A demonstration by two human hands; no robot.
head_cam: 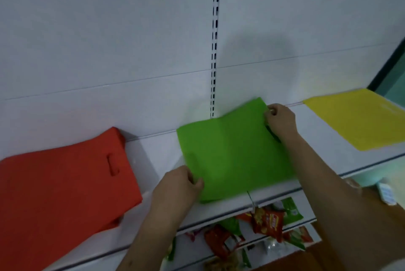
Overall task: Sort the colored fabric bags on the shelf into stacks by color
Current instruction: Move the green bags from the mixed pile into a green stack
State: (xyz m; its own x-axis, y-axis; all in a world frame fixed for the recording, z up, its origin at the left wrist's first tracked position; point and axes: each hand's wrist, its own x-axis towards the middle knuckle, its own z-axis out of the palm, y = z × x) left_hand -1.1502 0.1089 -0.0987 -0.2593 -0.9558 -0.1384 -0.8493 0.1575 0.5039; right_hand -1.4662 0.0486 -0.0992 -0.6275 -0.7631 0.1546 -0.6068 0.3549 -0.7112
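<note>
A green fabric bag lies flat in the middle of the white shelf. My left hand pinches its near left corner. My right hand grips its far right edge, close to the handle slot. A red fabric bag with a cut-out handle lies at the left of the shelf, apart from the green one. A yellow fabric bag lies flat at the far right.
The shelf's white back panel rises behind the bags, with a slotted upright in the middle. Below the front edge, a lower shelf holds several red and green snack packets. A white tag hangs at the right.
</note>
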